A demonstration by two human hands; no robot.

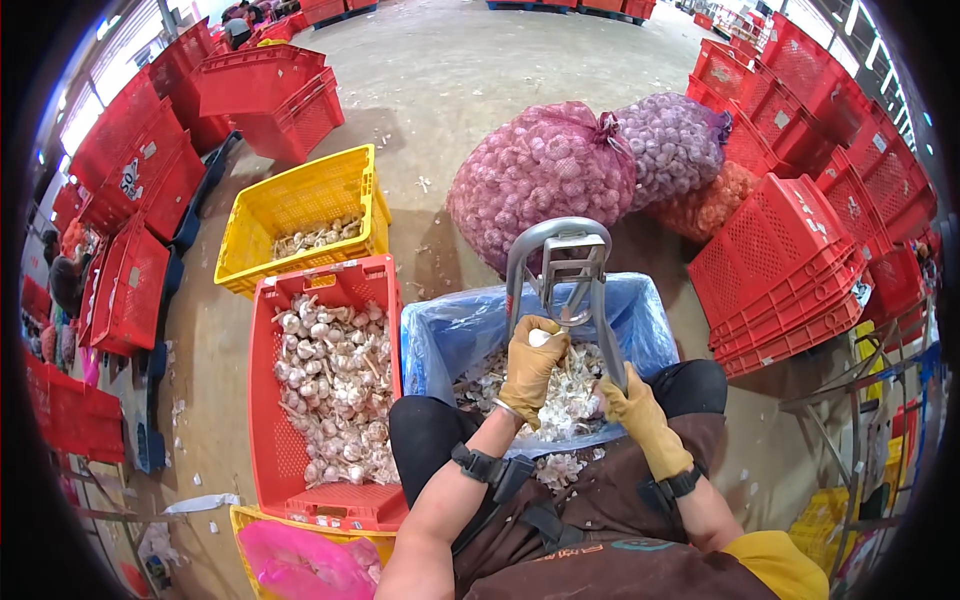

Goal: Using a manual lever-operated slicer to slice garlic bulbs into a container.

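My gloved left hand (530,375) is closed around a pale garlic bulb (540,338), its white top showing above the fingers. My gloved right hand (638,415) wraps round the lower end of a grey metal lever tool (607,345) with a looped frame at its top. The bulb is close beside this frame; whether they touch I cannot tell. Below both hands is a blue-lined bin (650,305) holding loose garlic skins and trimmings (570,400). At its left, a red crate (264,410) holds many untrimmed garlic bulbs (340,400) with stems.
Beyond the red crate stands a yellow crate (240,250) with garlic stems inside. Net sacks of garlic (545,180) lie past the bin. Stacked red crates (775,270) rise at the right, others at the left (130,290). A pink bag (300,560) is at lower left.
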